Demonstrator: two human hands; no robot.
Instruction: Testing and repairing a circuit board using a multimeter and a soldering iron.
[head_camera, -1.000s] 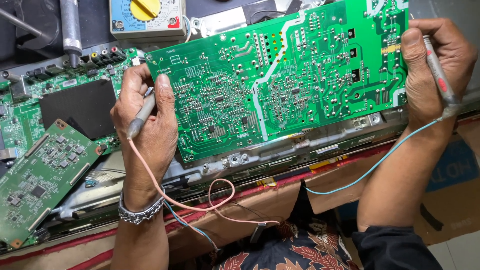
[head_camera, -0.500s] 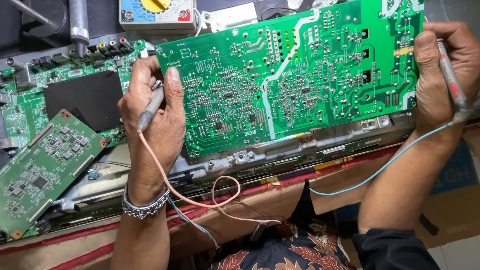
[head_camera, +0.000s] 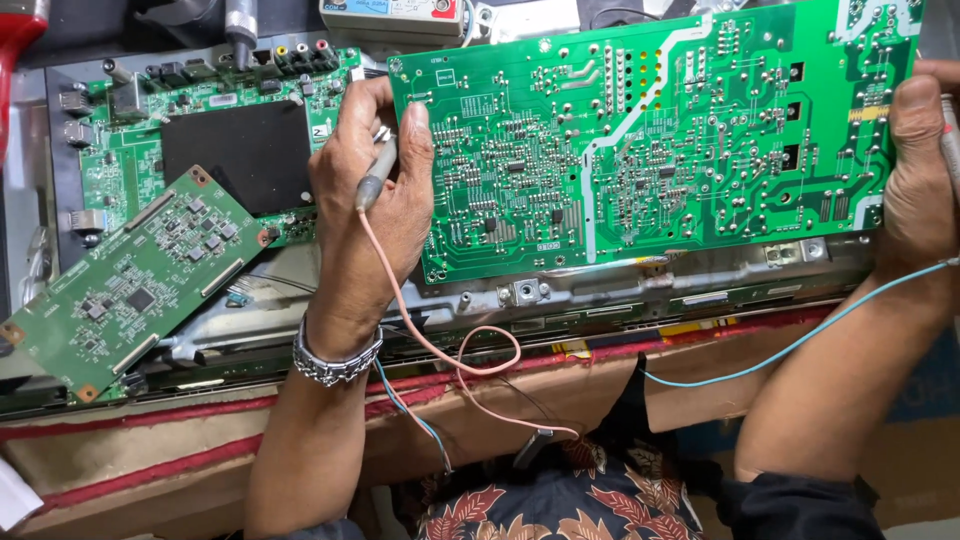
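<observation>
We see the large green circuit board (head_camera: 640, 140) held solder side up over a metal chassis (head_camera: 640, 285), gripped at both ends. Our left hand (head_camera: 375, 200) clamps its left edge and pinches a grey probe (head_camera: 375, 178) with a pink lead (head_camera: 450, 350). Our right hand (head_camera: 915, 170) closes on the right edge, holding another probe (head_camera: 950, 135). A smaller board (head_camera: 130, 280) lies left.

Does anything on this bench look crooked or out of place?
Yes: the small green board at left lies askew, tilted diagonally and overlapping the larger mainboard. The big green board held by both hands looks undamaged.
</observation>
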